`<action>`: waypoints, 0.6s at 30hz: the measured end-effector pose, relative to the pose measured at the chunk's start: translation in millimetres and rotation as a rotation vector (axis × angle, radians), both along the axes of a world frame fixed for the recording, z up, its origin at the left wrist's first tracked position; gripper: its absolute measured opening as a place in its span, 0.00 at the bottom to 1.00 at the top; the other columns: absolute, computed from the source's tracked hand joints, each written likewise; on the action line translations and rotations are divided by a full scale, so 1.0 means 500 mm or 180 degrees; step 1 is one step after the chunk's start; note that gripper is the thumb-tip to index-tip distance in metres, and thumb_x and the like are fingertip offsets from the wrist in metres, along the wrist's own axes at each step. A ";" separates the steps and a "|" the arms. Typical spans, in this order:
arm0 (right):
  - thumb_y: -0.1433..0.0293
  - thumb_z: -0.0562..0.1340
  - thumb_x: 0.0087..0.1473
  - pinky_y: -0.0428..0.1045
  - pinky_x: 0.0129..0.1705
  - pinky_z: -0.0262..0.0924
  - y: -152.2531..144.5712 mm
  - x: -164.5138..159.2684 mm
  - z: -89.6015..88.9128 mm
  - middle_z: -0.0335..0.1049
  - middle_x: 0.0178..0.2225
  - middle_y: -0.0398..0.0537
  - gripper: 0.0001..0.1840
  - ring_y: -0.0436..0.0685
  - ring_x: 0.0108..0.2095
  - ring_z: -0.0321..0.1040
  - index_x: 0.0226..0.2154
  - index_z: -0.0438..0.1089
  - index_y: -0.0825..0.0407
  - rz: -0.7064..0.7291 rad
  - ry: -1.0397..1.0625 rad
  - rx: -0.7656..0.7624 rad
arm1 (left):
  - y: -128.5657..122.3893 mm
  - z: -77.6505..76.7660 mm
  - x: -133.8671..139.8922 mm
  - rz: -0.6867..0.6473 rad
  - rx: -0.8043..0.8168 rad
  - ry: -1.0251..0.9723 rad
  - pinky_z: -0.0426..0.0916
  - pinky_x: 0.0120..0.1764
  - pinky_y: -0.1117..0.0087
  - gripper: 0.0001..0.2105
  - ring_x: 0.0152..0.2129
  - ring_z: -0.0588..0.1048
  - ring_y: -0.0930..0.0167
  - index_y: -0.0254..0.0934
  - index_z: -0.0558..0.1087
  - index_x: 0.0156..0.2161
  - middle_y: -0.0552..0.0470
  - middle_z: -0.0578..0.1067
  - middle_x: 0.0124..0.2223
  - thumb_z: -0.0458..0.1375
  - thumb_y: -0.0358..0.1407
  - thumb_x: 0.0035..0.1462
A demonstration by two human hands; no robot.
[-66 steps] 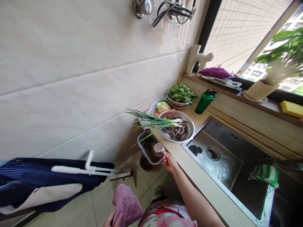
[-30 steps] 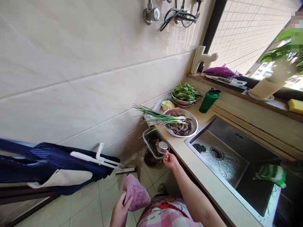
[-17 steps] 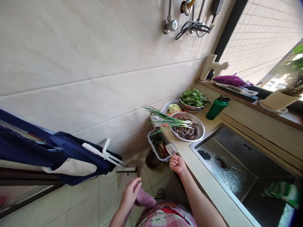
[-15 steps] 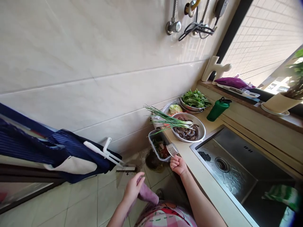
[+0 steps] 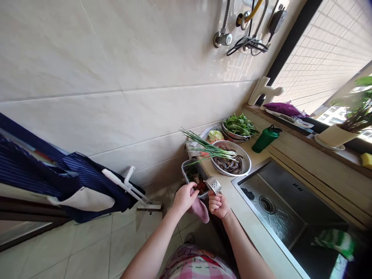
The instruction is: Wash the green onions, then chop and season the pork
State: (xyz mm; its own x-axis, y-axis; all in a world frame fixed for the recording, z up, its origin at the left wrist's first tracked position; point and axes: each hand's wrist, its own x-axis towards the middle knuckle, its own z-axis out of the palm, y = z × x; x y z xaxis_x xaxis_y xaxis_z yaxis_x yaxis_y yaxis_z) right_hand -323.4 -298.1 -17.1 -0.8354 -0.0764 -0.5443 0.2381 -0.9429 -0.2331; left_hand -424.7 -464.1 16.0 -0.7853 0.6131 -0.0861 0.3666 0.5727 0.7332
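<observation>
My right hand (image 5: pixel 219 206) is closed on a small perforated metal sink strainer (image 5: pixel 214 185), tilted over the near right rim of the waste bin (image 5: pixel 185 168). Scraps of greens and something reddish lie in the lined bin. Beside the strainer, my left hand (image 5: pixel 185 198) reaches to the bin's near edge, thumb and forefinger close together. A mauve cloth (image 5: pixel 201 211) hangs below that hand and appears held in its other fingers, which are partly hidden.
On the counter are a colander (image 5: pixel 249 162) of shrimp (image 5: pixel 229 164) with scallions (image 5: pixel 215 148) across it, leafy greens (image 5: pixel 240 126) and a green bottle (image 5: pixel 265 139). The steel sink (image 5: pixel 279 228) is right, a broom (image 5: pixel 149 208) left.
My left hand has moved up and right to the bin beside the strainer, carrying the mauve cloth with it. My right hand still holds the strainer, now turned slightly.
</observation>
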 end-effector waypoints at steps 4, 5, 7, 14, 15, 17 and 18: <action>0.79 0.49 0.52 0.39 0.14 0.38 -0.016 -0.003 -0.002 0.47 0.11 0.30 0.09 0.42 0.10 0.40 0.25 0.60 0.54 0.0080 -0.0036 -0.0087 | 0.033 0.023 -0.003 0.0089 -0.0235 0.0388 0.59 0.32 0.72 0.13 0.29 0.72 0.70 0.39 0.70 0.45 0.52 0.73 0.30 0.53 0.39 0.55; 0.79 0.49 0.52 0.38 0.14 0.38 -0.020 -0.003 -0.004 0.47 0.11 0.30 0.10 0.42 0.10 0.40 0.25 0.60 0.54 0.0097 -0.0039 -0.0105 | 0.038 0.026 -0.004 0.0090 -0.0291 0.0449 0.58 0.32 0.72 0.12 0.29 0.72 0.70 0.39 0.70 0.43 0.51 0.73 0.30 0.52 0.38 0.56; 0.80 0.49 0.52 0.38 0.14 0.37 -0.026 -0.004 -0.006 0.47 0.11 0.30 0.10 0.41 0.10 0.40 0.24 0.59 0.54 0.0124 -0.0033 -0.0139 | 0.045 0.026 -0.007 0.0096 -0.0383 0.0528 0.58 0.31 0.72 0.10 0.29 0.72 0.69 0.38 0.71 0.40 0.50 0.73 0.30 0.51 0.37 0.57; 0.79 0.50 0.53 0.37 0.14 0.38 -0.018 0.005 -0.011 0.47 0.11 0.30 0.11 0.41 0.10 0.42 0.22 0.56 0.53 -0.0021 0.0103 -0.0237 | 0.051 0.000 -0.004 0.0053 -0.0543 0.0406 0.56 0.30 0.71 0.11 0.29 0.72 0.69 0.36 0.72 0.37 0.47 0.75 0.31 0.49 0.37 0.58; 0.80 0.50 0.53 0.37 0.14 0.38 -0.014 0.005 -0.013 0.47 0.11 0.30 0.10 0.41 0.10 0.42 0.23 0.57 0.53 -0.0063 0.0137 -0.0242 | 0.051 -0.005 -0.002 0.0055 -0.0523 0.0406 0.56 0.30 0.71 0.11 0.29 0.72 0.69 0.36 0.72 0.36 0.47 0.75 0.30 0.49 0.37 0.58; 0.79 0.51 0.52 0.37 0.14 0.39 -0.004 0.006 -0.017 0.47 0.11 0.30 0.09 0.41 0.10 0.43 0.25 0.58 0.53 -0.0153 0.0215 -0.0249 | 0.053 -0.016 -0.001 0.0103 -0.0432 0.0376 0.56 0.29 0.72 0.11 0.28 0.71 0.69 0.36 0.73 0.33 0.48 0.75 0.29 0.50 0.38 0.57; 0.79 0.52 0.52 0.37 0.14 0.39 0.001 0.007 -0.019 0.47 0.11 0.29 0.08 0.41 0.10 0.43 0.25 0.58 0.53 -0.0196 0.0255 -0.0256 | 0.055 -0.024 -0.005 0.0144 -0.0370 0.0307 0.56 0.29 0.72 0.11 0.27 0.71 0.70 0.36 0.73 0.32 0.49 0.75 0.28 0.50 0.38 0.56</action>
State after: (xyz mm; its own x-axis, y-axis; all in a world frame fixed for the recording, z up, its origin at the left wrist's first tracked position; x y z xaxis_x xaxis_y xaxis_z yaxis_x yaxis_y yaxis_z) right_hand -319.8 -297.4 -26.3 -0.8804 -0.0643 -0.4699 0.1628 -0.9715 -0.1721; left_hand -427.1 -436.6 4.3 -0.8199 0.5672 -0.0773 0.4041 0.6691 0.6237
